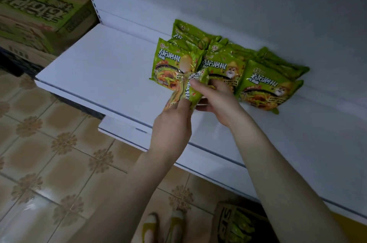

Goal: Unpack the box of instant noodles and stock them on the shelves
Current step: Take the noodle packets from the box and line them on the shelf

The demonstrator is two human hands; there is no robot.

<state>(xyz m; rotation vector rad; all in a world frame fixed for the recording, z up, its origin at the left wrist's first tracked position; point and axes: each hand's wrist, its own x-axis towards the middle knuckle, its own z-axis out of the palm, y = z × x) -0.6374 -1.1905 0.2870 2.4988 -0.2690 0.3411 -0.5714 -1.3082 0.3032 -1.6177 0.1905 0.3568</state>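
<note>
Several green instant noodle packets (266, 85) lie in overlapping rows on the white shelf (103, 72), right of its middle. One more green noodle packet (195, 88) is held on edge just in front of the rows. My left hand (172, 123) pinches its lower left corner. My right hand (218, 101) grips its right side, thumb on top. An open cardboard box (236, 225) with green packets inside stands on the floor at the bottom, partly under the shelf.
A sealed green and brown noodle carton (39, 10) sits on a dark crate at the upper left. A lower white shelf (127, 129) juts out beneath. Patterned brown floor tiles (59, 163) lie below, with my yellow shoes (164, 225) near the box.
</note>
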